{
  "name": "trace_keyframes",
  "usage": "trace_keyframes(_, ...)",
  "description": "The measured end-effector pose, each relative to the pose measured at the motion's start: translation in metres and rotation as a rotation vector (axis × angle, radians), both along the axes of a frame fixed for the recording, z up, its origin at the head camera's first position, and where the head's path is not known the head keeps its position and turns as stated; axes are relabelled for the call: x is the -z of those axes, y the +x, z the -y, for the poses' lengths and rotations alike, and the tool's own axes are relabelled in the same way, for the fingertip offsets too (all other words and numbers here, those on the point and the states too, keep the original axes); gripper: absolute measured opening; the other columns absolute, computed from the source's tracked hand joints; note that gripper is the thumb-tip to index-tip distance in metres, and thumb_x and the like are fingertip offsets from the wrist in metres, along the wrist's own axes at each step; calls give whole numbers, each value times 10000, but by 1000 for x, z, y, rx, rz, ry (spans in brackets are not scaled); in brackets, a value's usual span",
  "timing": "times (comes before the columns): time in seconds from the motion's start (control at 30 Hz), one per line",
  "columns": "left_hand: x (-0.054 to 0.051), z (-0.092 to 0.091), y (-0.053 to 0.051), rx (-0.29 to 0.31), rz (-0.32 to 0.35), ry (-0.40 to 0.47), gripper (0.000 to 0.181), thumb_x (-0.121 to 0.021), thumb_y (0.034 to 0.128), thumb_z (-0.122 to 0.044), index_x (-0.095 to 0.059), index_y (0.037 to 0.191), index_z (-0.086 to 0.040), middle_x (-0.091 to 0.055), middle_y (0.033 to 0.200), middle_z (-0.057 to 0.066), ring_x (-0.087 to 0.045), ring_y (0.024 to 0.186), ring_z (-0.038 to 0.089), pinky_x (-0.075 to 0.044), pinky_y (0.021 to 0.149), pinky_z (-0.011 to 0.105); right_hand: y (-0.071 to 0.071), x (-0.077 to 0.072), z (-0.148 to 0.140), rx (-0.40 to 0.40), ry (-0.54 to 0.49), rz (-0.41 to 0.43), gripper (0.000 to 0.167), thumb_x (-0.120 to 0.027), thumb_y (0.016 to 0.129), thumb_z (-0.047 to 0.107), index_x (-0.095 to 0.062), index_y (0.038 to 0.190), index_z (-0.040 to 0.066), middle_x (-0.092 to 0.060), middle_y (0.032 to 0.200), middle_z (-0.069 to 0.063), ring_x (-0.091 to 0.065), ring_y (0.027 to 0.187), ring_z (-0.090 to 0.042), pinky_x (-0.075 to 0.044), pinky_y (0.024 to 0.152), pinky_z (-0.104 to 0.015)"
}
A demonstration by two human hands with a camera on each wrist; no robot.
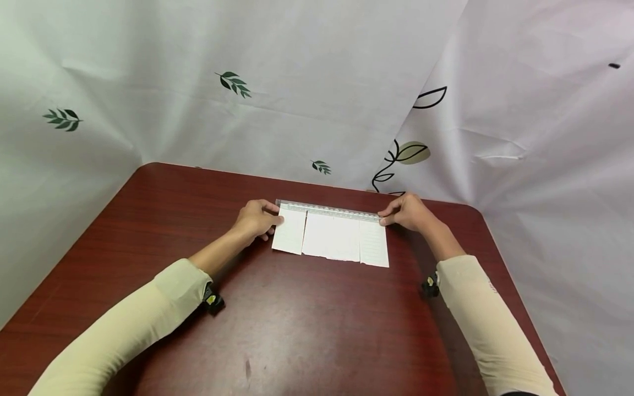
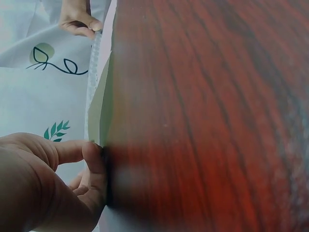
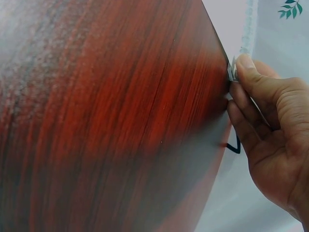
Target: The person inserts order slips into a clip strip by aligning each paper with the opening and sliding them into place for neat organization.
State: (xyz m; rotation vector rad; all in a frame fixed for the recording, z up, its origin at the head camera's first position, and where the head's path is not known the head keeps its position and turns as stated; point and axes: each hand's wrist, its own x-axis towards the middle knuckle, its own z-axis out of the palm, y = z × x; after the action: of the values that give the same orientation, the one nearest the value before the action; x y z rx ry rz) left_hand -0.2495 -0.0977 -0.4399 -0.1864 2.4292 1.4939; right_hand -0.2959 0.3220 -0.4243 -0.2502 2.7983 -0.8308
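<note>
A clear ruler (image 1: 332, 211) lies along the far edge of the white paper, which shows as a left piece (image 1: 289, 231), a middle piece (image 1: 329, 239) and a right piece (image 1: 373, 246) side by side. My left hand (image 1: 255, 218) pinches the left end of the ruler, its thumb over the left piece's corner. At the other end, my right hand (image 1: 407, 212) pinches the ruler between thumb and fingers beside the right piece. In the left wrist view, the paper (image 2: 102, 104) bows up off the table near the left thumb.
The pieces are on a dark red wood-grain table (image 1: 297, 330). Pale curtains (image 1: 297, 82) with leaf prints hang behind its far edge and along the sides. A small black device (image 1: 214, 301) sits at the left wrist, another (image 1: 430, 286) at the right.
</note>
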Motion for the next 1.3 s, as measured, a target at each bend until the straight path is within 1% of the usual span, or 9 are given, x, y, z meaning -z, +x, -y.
trace_keyframes(0.33, 0, 0, 1, 11, -2, 9, 372, -780, 1050, -122, -711, 1396, -7, -761, 1026, 126, -667, 734, 174, -604, 580, 261, 0, 1, 1, -3, 1, 1, 126, -962, 912, 145, -921, 1023, 103, -855, 1237, -123, -741, 1274, -373, -566, 1165, -541)
trace_keyframes(0.53, 1, 2, 2, 22, 2, 31, 385, -760, 1063, -115, -714, 1429, -4, -754, 999, 112, -668, 738, 158, -616, 595, 259, 1, 4, 1, -7, 4, -1, 115, -960, 917, 146, -923, 1019, 109, -863, 1214, -109, -750, 1254, -357, -581, 1122, -512)
trace_keyframes(0.7, 4, 2, 3, 19, 15, 82, 380, -753, 1074, -107, -723, 1439, -6, -764, 982, 105, -668, 713, 138, -623, 601, 250, 2, 6, -2, -17, 7, -5, 127, -958, 921, 152, -922, 1037, 113, -864, 1205, -105, -760, 1232, -344, -581, 1098, -480)
trace_keyframes(0.87, 6, 2, 2, 34, 29, 125, 428, -752, 1076, -112, -694, 1487, -5, -776, 1015, 106, -684, 720, 126, -634, 632, 240, 4, 9, -7, -38, 3, -54, 124, -951, 921, 143, -922, 1038, 111, -870, 1173, -110, -775, 1146, -296, -575, 961, -347)
trace_keyframes(1.0, 8, 4, 0, 51, 59, 151, 454, -736, 1098, -138, -650, 1523, -2, -762, 1118, 126, -687, 762, 133, -639, 673, 236, 10, 11, -8, -91, 40, -124, 140, -923, 947, 134, -913, 1077, 82, -877, 1120, -123, -724, 943, -192, -517, 791, -263)
trace_keyframes(1.1, 11, 7, 1, 71, 78, 164, 460, -707, 1120, -155, -610, 1533, 24, -748, 1211, 155, -688, 800, 145, -645, 702, 243, 17, 12, -4, -132, 96, -148, 196, -872, 996, 140, -886, 1170, 50, -873, 1124, -145, -637, 786, -152, -498, 717, -283)
trace_keyframes(1.17, 11, 11, 3, 93, 85, 163, 465, -682, 1130, -147, -580, 1540, 47, -737, 1251, 179, -695, 824, 160, -651, 718, 256, 23, 13, 0, -147, 148, -159, 238, -839, 1027, 158, -862, 1238, 51, -862, 1175, -155, -634, 769, -168, -520, 705, -318)
trace_keyframes(1.23, 11, 17, 5, 122, 89, 140, 475, -664, 1134, -140, -556, 1551, 61, -721, 1272, 201, -703, 858, 185, -658, 736, 272, 30, 15, 3, -149, 192, -167, 303, -815, 1047, 180, -828, 1328, 67, -836, 1276, -167, -701, 849, -218, -579, 737, -386)
trace_keyframes(1.3, 10, 26, 5, 154, 83, 91, 482, -653, 1134, -139, -545, 1558, 64, -706, 1285, 224, -721, 909, 222, -668, 763, 297, 38, 16, 4, -148, 238, -179, 409, -799, 1060, 214, -764, 1450, 96, -780, 1415, -180, -763, 1051, -294, -642, 838, -494)
